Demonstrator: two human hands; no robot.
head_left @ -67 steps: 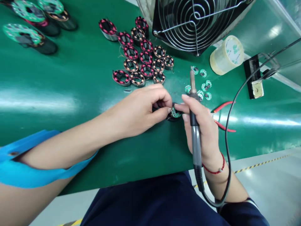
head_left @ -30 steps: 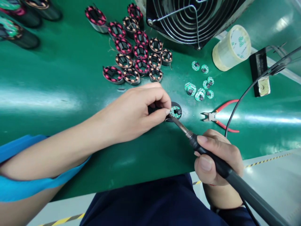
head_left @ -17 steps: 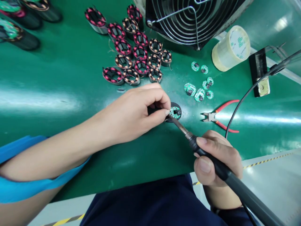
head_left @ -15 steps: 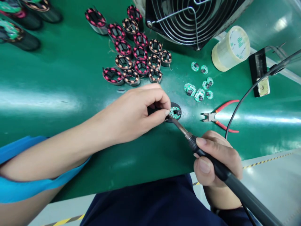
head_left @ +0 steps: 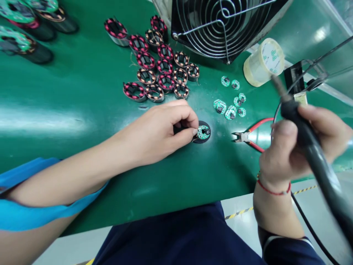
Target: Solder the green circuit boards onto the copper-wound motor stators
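My left hand (head_left: 165,130) is closed in a pinch, thumb and fingertips at the left edge of a small round green circuit board (head_left: 202,132). The board sits on a round black piece (head_left: 208,139), partly covered by my fingers. A thin wire end shows below my thumb; what the fingertips pinch is hidden. My right hand (head_left: 306,143) grips a soldering iron (head_left: 317,147), blurred by motion. Its tip points up and left, in front of a translucent tub (head_left: 260,66), well away from the board. Red-handled side cutters (head_left: 244,137) lie between my hands.
Several copper-wound stators (head_left: 165,66) stand beyond my left hand. Several loose round boards (head_left: 230,112) lie near the cutters. A fan with a wire guard (head_left: 220,33) stands at the back. Black cylinders with boards (head_left: 38,51) are far left. A soldering iron stand (head_left: 295,79) is at right.
My right hand has lifted the soldering iron off the board and swung it up and to the right. My left hand keeps its pinch at the board's edge. The view has shifted slightly.
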